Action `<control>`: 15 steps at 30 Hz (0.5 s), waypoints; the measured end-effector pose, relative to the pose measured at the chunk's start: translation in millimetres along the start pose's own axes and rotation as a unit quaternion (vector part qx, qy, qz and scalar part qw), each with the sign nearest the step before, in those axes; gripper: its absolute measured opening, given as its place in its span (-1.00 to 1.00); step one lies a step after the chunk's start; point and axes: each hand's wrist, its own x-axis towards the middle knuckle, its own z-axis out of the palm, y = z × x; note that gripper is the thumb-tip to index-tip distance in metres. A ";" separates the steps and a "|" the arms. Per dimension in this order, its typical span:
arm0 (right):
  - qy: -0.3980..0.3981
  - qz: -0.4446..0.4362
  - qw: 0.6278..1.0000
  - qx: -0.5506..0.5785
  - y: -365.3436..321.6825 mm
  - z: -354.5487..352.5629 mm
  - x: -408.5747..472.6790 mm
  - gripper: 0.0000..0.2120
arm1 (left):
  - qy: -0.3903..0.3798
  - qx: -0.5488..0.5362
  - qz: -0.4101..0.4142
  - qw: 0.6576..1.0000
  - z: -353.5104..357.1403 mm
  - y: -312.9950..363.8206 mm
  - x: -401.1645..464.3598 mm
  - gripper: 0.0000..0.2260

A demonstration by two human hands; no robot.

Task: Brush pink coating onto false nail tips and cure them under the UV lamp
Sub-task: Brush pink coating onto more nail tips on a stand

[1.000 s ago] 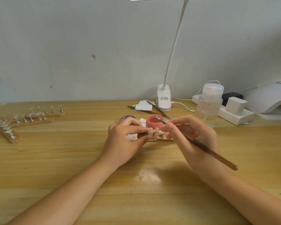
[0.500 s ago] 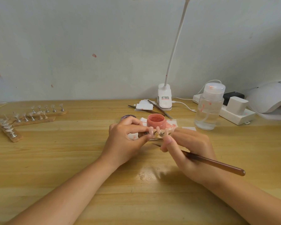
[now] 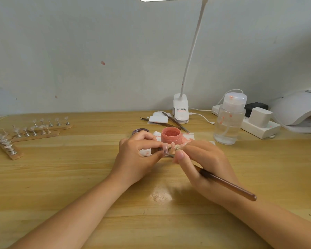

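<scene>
**Brushing pink onto the tips at mid-tabletop**

Watching through the head camera, I am seeing both hands meeting over the middle of the tabletop (image 3: 61, 177). The left hand (image 3: 135, 159) is pinching one end of a small strip (image 3: 155, 150) between thumb and forefinger, its fingers (image 3: 147, 136) curling round it; the strip is carrying the nail tips (image 3: 166, 147), which are showing pink. The right hand (image 3: 205, 164) is gripping the brush (image 3: 226, 184), its fingers curled round the shaft, with the brown handle pointing back toward my right forearm. The bristle end is lying just beside the tips, but I cannot tell whether it is touching one.

An open pot (image 3: 171, 134) of pink coating is standing just behind the hands on a stained white wipe (image 3: 188, 136), with a dark lid (image 3: 140, 131) near its left. A clear pump bottle (image 3: 229, 121) is standing to the right, and the white UV lamp (image 3: 298, 109) is sitting at the far right edge, well apart from the tips. More strips of clear tips (image 3: 34, 130) are lying at the far left. A clip lamp (image 3: 180, 112) is standing against the wall.
</scene>
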 end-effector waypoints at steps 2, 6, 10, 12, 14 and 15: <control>0.007 -0.002 1.000 0.008 -0.8 -0.4 0.1 -0.50 | 0.002 -0.003 -0.002 1.000 0.0 0.0 0.2 -0.86; 0.025 0.020 0.999 0.007 -0.6 0.3 -0.1 -0.57 | 0.003 0.000 0.000 1.000 1.0 -2.7 -0.1 -0.86; 0.036 0.025 0.998 0.050 0.0 -1.0 -1.3 -0.56 | 0.010 0.005 -0.006 1.000 1.0 -2.3 -0.2 -0.89; 0.056 0.034 0.997 0.044 -0.4 -1.2 0.0 -0.68 | 0.006 0.003 -0.002 1.000 0.7 -1.7 -0.3 -0.85; 0.049 0.044 0.997 0.045 -0.1 -0.8 0.0 -0.72 | 0.005 -0.001 -0.007 1.000 0.5 -0.6 -0.1 -0.85; 0.038 0.048 0.996 0.058 0.5 -0.8 -1.0 -0.68 | 0.006 -0.001 -0.011 1.000 0.4 0.0 0.1 -0.84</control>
